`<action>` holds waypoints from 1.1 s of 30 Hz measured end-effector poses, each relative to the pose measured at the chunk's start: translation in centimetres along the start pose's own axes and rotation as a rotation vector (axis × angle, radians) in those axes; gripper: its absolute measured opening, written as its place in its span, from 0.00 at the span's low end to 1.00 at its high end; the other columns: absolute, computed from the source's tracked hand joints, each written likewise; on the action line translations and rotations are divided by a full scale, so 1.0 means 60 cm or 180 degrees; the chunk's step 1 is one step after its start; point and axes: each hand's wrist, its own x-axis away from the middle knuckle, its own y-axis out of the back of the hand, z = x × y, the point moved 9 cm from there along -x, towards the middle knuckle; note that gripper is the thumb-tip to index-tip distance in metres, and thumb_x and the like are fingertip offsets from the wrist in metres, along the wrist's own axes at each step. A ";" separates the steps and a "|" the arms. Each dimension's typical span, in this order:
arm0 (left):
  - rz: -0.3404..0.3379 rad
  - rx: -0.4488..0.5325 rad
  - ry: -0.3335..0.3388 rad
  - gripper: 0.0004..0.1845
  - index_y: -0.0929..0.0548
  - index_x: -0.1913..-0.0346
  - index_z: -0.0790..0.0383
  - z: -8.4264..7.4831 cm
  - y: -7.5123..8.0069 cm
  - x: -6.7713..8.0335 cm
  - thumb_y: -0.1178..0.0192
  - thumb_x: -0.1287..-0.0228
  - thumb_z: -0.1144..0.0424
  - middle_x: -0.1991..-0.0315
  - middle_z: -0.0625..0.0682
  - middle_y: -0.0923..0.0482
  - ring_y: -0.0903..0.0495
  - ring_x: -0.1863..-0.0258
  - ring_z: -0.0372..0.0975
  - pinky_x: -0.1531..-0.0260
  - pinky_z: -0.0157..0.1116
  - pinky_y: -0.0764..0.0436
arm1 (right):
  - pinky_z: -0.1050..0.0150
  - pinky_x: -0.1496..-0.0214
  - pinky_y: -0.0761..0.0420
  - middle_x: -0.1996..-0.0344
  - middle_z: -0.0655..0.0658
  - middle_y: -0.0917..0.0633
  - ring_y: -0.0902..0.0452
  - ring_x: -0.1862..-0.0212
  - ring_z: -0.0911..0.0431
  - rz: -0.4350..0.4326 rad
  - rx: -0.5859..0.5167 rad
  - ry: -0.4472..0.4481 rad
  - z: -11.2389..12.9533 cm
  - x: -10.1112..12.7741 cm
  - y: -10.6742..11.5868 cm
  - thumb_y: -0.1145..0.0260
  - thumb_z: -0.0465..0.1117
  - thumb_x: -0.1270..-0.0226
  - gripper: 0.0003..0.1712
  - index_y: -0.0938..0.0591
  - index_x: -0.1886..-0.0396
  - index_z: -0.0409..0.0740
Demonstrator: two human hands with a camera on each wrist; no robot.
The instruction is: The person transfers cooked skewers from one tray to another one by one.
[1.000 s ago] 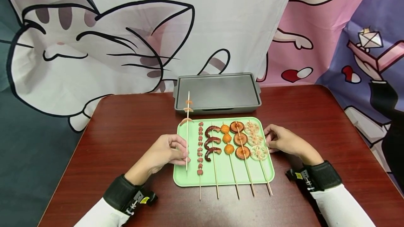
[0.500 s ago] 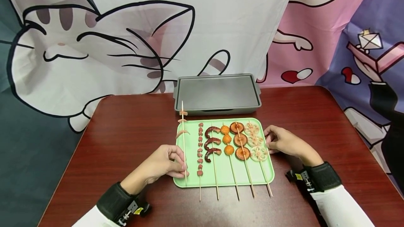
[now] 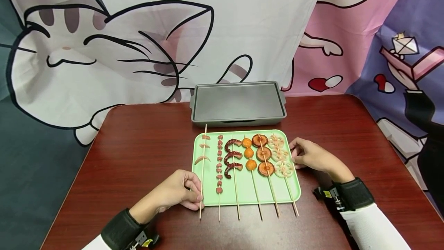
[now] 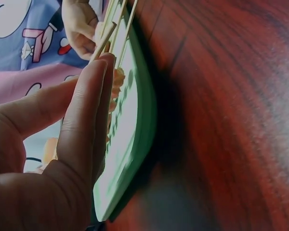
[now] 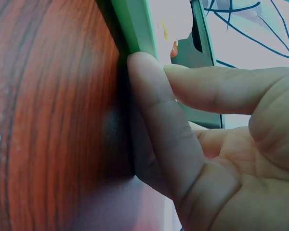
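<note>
Nearest the camera, the left hand [image 3: 175, 194] pinches the lower end of a shrimp skewer [image 3: 202, 169] between thumb and fingertips, right at the front-left corner of the green tray [image 3: 243, 198]; the stick's tail overhangs the tray's near rim onto the red-brown table [image 3: 138, 153], its pale curled pieces lying in the tray's leftmost lane. Beside it (all lying parallel) come a skewer of small pink bits [image 3: 219, 165], a dark curled-tentacle skewer [image 3: 233, 157], orange balls [image 3: 248, 153], brown mushroom rounds [image 3: 263, 153] and lotus-root slices [image 3: 280, 155]. The right hand [image 3: 313, 156] presses loosely bent fingers flat against the tray's right rim, gripping nothing, steadying it; the wrist view shows a fingertip [image 5: 144, 67] hard on the green edge. To do this well, I'd judge: keep the pinch light and low on the bare wood, the stick parallel to its neighbours, the tray braced. Farthest back, a grey baking pan [image 3: 238, 103] sits just behind the tray, before the cartoon-cat cloth [image 3: 104, 49].
</note>
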 end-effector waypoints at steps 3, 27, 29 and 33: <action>-0.0003 0.0025 0.0036 0.07 0.22 0.62 0.76 0.006 -0.002 0.003 0.35 0.41 0.82 0.75 0.55 0.15 0.11 0.72 0.43 0.67 0.40 0.08 | 0.62 0.65 0.10 0.64 0.38 0.21 0.20 0.65 0.52 0.0004 0.0005 -0.0002 -0.001 0.000 -0.001 0.39 0.23 0.32 0.19 0.30 0.43 0.24; -0.0334 -0.0138 0.0094 0.10 0.23 0.60 0.80 0.018 0.003 0.013 0.35 0.43 0.82 0.74 0.57 0.18 0.11 0.74 0.45 0.69 0.41 0.08 | 0.62 0.65 0.10 0.65 0.38 0.21 0.20 0.65 0.52 0.0004 0.0057 0.0010 -0.003 -0.001 0.000 0.38 0.23 0.32 0.19 0.30 0.44 0.23; -0.0387 -0.0268 0.0067 0.10 0.23 0.60 0.80 0.016 0.002 0.013 0.35 0.43 0.81 0.74 0.57 0.19 0.11 0.75 0.45 0.70 0.42 0.08 | 0.62 0.66 0.10 0.65 0.38 0.21 0.20 0.65 0.52 -0.0005 0.0072 0.0014 -0.003 -0.001 0.000 0.38 0.24 0.32 0.19 0.30 0.43 0.23; -0.0514 -0.0605 0.0036 0.10 0.22 0.60 0.78 0.007 0.003 0.015 0.35 0.44 0.80 0.74 0.58 0.17 0.11 0.77 0.45 0.73 0.43 0.08 | 0.62 0.66 0.10 0.65 0.38 0.21 0.20 0.65 0.52 -0.0007 0.0095 0.0020 -0.002 -0.001 0.000 0.38 0.24 0.32 0.19 0.29 0.43 0.24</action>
